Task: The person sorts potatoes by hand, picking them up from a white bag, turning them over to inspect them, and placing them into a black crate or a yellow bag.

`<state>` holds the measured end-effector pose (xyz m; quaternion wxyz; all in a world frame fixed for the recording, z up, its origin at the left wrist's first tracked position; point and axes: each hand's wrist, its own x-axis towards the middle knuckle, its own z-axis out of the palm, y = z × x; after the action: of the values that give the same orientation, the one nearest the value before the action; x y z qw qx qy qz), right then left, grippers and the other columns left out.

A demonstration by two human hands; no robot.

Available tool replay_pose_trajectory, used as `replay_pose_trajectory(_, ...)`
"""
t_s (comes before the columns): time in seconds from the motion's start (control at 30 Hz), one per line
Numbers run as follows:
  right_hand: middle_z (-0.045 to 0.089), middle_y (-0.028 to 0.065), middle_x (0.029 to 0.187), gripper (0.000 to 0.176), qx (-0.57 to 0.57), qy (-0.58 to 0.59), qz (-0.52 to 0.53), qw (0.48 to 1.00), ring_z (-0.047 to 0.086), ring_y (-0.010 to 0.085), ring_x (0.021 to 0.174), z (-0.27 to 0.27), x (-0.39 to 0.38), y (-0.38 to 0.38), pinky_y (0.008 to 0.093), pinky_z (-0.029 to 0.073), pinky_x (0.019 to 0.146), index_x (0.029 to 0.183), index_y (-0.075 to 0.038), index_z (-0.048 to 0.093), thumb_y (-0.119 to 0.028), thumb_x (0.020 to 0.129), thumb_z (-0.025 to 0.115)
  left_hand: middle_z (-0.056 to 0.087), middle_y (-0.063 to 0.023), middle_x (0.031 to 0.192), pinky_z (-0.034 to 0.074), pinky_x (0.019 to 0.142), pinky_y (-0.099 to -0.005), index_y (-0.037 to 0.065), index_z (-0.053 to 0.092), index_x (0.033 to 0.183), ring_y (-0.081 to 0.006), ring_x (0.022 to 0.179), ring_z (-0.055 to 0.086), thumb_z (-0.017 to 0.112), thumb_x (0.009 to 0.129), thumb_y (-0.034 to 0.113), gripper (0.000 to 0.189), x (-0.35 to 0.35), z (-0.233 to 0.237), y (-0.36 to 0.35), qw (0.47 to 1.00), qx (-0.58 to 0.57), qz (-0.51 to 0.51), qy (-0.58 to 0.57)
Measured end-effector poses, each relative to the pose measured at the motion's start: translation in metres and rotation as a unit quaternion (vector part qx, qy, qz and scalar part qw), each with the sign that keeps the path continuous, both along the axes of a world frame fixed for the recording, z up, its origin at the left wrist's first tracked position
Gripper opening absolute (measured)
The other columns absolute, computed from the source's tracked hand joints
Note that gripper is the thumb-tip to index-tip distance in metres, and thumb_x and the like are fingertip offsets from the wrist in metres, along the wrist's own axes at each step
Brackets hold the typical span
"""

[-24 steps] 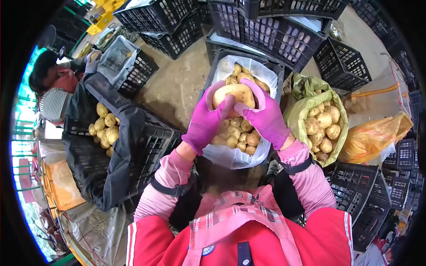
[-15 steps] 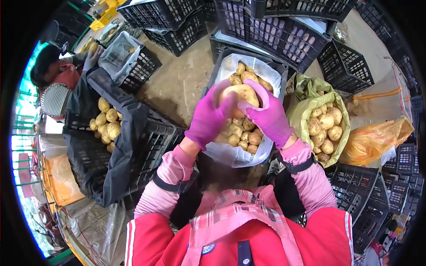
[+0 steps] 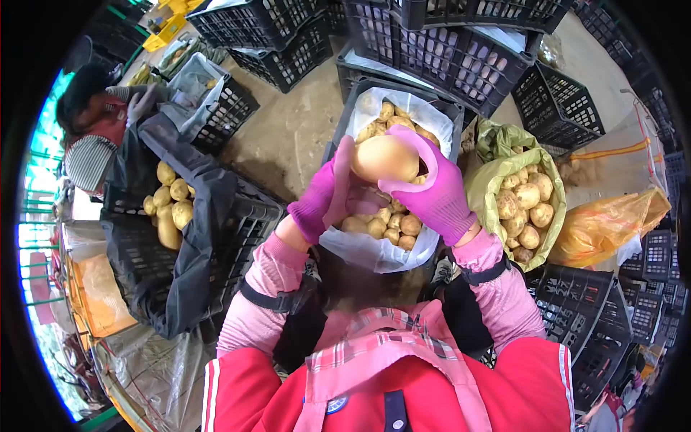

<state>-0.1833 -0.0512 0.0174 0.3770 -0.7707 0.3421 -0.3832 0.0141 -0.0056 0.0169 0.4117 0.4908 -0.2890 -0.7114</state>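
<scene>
A large pale potato [image 3: 385,158] is held up over a black crate [image 3: 452,108] lined with white film and filled with smaller potatoes [image 3: 389,223]. My right hand [image 3: 435,183], in a pink-purple glove, grips the potato from the right. On its other side my left hand [image 3: 331,191], gloved alike, rests against the potato's left edge with its fingers apart and palm turned inward. Right of the crate stands a yellow-green bag [image 3: 489,180] of potatoes. To the left, a crate with dark lining [image 3: 198,237] holds more potatoes [image 3: 173,205].
Stacked black crates [image 3: 446,61] rise beyond the lined crate. A co-worker [image 3: 93,137] sits at the upper left beside another lined crate [image 3: 227,108]. An orange plastic bag [image 3: 604,227] lies at the right, near more black crates [image 3: 576,295].
My left hand has opened and shifted left and down, while the potato has turned in my right hand. A long potato now shows in the left crate. The co-worker's hand has moved.
</scene>
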Motion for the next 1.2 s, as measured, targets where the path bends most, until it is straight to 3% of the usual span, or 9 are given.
replay_pose_trajectory(0.1, 0.055, 0.0113, 0.134, 0.072, 0.023, -0.051, 0.038, 0.998, 0.05, 0.0217, 0.13, -0.004, 0.0, -0.001, 0.0338, 0.044, 0.104, 0.142, -0.005, 0.047, -0.016, 0.08, 0.081, 0.065, -0.0097, 0.114, 0.059, 0.08, -0.0284, 0.004, 0.051, 0.135, -0.0153, 0.096, 0.069, 0.035, 0.105, 0.049, 0.057, 0.002, -0.012, 0.001, 0.991, -0.121, 0.038, -0.033)
replay_pose_trajectory(0.2, 0.05, 0.0156, 0.139, 0.079, 0.263, -0.165, 0.031, 0.95, 0.054, 0.0246, 0.127, 0.004, 0.004, 0.006, 0.0353, 0.045, 0.104, 0.146, -0.003, 0.04, -0.018, 0.08, 0.082, 0.063, -0.0095, 0.119, 0.058, 0.082, -0.0272, 0.003, 0.049, 0.137, -0.0156, 0.099, 0.067, 0.037, 0.106, 0.043, 0.052, -0.008, -0.008, 0.002, 0.97, -0.215, 0.102, -0.048)
replay_pose_trajectory(0.27, 0.05, 0.0154, 0.14, 0.081, 0.219, -0.141, 0.041, 0.965, 0.052, 0.024, 0.128, 0.006, 0.004, 0.004, 0.0351, 0.043, 0.106, 0.146, -0.002, 0.039, -0.018, 0.08, 0.082, 0.063, -0.0088, 0.116, 0.058, 0.082, -0.0265, 0.001, 0.051, 0.135, -0.0175, 0.098, 0.066, 0.038, 0.108, 0.034, 0.045, -0.008, -0.004, 0.003, 0.972, -0.195, 0.133, -0.019)
replay_pose_trajectory(0.4, 0.048, 0.0151, 0.143, 0.085, 0.08, -0.104, 0.047, 0.99, 0.049, 0.0236, 0.131, -0.003, -0.001, -0.003, 0.0346, 0.04, 0.109, 0.146, 0.001, 0.037, -0.016, 0.078, 0.084, 0.06, -0.011, 0.127, 0.057, 0.09, -0.0293, 0.002, 0.04, 0.144, -0.0176, 0.107, 0.065, 0.036, 0.106, 0.043, 0.056, 0.007, -0.023, 0.003, 0.98, -0.189, 0.029, -0.048)
replay_pose_trajectory(0.5, 0.047, 0.0154, 0.144, 0.088, 0.041, -0.113, 0.059, 0.991, 0.048, 0.0235, 0.132, -0.009, -0.001, -0.009, 0.0342, 0.039, 0.11, 0.147, 0.001, 0.035, -0.015, 0.077, 0.084, 0.059, -0.0107, 0.129, 0.055, 0.093, -0.0314, 0.002, 0.036, 0.147, -0.0194, 0.11, 0.063, 0.036, 0.106, 0.044, 0.059, -0.009, 0.003, 0.011, 0.99, -0.12, 0.01, 0.072)
replay_pose_trajectory(0.7, 0.047, 0.0152, 0.143, 0.086, 0.123, -0.116, 0.032, 0.985, 0.046, 0.0225, 0.134, -0.005, 0.002, -0.007, 0.0335, 0.038, 0.111, 0.148, 0.002, 0.034, -0.017, 0.079, 0.083, 0.05, -0.012, 0.138, 0.054, 0.096, -0.0338, 0.005, 0.029, 0.151, -0.0206, 0.118, 0.058, 0.037, 0.106, 0.045, 0.06, -0.015, 0.002, 0.011, 0.973, -0.217, 0.055, 0.046)
replay_pose_trajectory(0.87, 0.047, 0.0132, 0.144, 0.077, 0.155, -0.158, 0.064, 0.973, 0.046, 0.02, 0.132, -0.002, -0.002, -0.009, 0.032, 0.041, 0.108, 0.146, 0.002, 0.038, -0.02, 0.085, 0.079, 0.048, -0.0131, 0.138, 0.054, 0.095, -0.0327, 0.007, 0.029, 0.15, -0.0206, 0.118, 0.058, 0.047, 0.105, 0.036, 0.057, -0.017, 0.008, 0.011, 0.971, -0.184, 0.071, 0.136)
replay_pose_trajectory(0.97, 0.052, 0.0119, 0.14, 0.064, 0.133, -0.163, 0.056, 0.976, 0.051, 0.0189, 0.127, -0.003, -0.002, -0.008, 0.0313, 0.043, 0.105, 0.142, 0.001, 0.045, -0.018, 0.089, 0.074, 0.048, -0.0114, 0.137, 0.054, 0.095, -0.033, 0.008, 0.03, 0.151, -0.0186, 0.118, 0.057, 0.061, 0.1, 0.03, 0.064, -0.022, 0.003, 0.013, 0.97, -0.231, 0.071, 0.013)
replay_pose_trajectory(1.2, 0.069, 0.009, 0.115, 0.035, 0.06, -0.107, 0.011, 0.992, 0.064, 0.0163, 0.107, 0.004, -0.006, -0.01, 0.0285, 0.049, 0.094, 0.126, 0.002, 0.062, -0.023, 0.101, 0.057, 0.047, -0.0065, 0.139, 0.053, 0.094, -0.0332, 0.013, 0.035, 0.148, -0.0172, 0.119, 0.056, 0.068, 0.094, 0.035, 0.067, -0.019, -0.001, 0.013, 0.977, -0.203, 0.062, -0.019)
